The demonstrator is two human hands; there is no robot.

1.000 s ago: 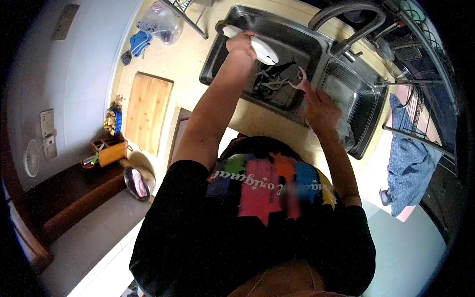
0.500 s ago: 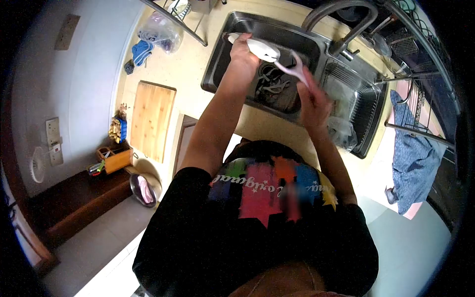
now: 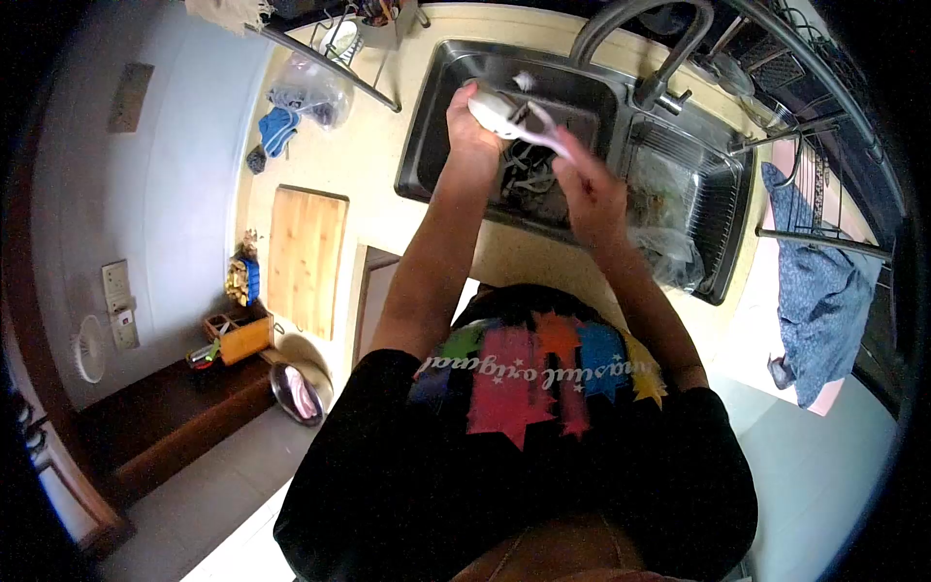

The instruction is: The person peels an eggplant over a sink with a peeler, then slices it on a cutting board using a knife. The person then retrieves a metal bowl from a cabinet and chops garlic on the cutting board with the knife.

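Over the left sink basin (image 3: 412,160), my left hand (image 3: 465,126) is wrapped round a long white root vegetable (image 3: 493,109), its far part tilted up to the left. My right hand (image 3: 593,202) grips the handle of a pale pink Y-shaped peeler (image 3: 550,133). The peeler's head is against or very close to the near right end of the vegetable; motion blur hides the exact contact. Below, several peel strips (image 3: 529,175) lie in the bottom of the basin. A small white scrap (image 3: 524,80) shows near the basin's back wall.
A tap (image 3: 659,92) arches behind the sink. The right basin holds a drain basket (image 3: 713,194) and a clear plastic bag (image 3: 669,257). Left on the counter are a wooden cutting board (image 3: 308,262), a blue cloth (image 3: 278,129) and rack legs (image 3: 335,68). A blue-grey cloth (image 3: 824,291) hangs right.
My right hand has moved left and slightly down with the peeler, towards the vegetable. My left hand has tilted the vegetable and lowered it slightly. The whole view has shifted a little.
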